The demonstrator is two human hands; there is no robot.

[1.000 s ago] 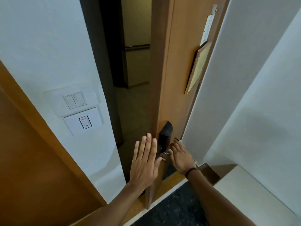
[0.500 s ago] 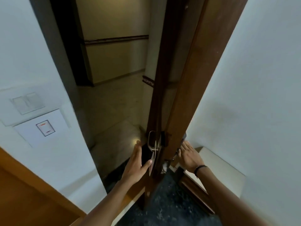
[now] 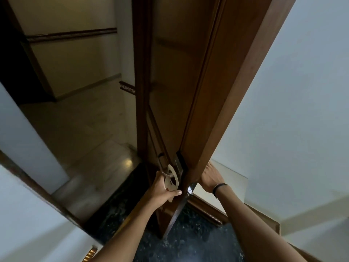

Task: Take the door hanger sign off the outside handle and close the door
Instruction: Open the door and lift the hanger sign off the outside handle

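Observation:
The brown wooden door (image 3: 217, 95) stands wide open, seen edge-on. A beige card door hanger sign (image 3: 172, 179) loops over the metal outside handle (image 3: 162, 163) on the door's left face. My left hand (image 3: 162, 190) is closed around the lower part of the sign, thumb along its bottom edge. On the other side of the door edge, my right hand (image 3: 209, 178) rests at the inside handle; its fingers are hidden behind the door. A black band circles that wrist.
A dim corridor with a pale tiled floor (image 3: 79, 129) and a wall rail (image 3: 71, 35) lies beyond the doorway. White walls (image 3: 302, 110) close in on both sides. A dark stone threshold (image 3: 117, 210) runs under the door. A low white ledge (image 3: 232, 178) sits behind my right hand.
The door has swung further open and the view moved nearer. My left hand went from open beside the door edge to gripping the hanger sign. My right hand stayed at the inside handle.

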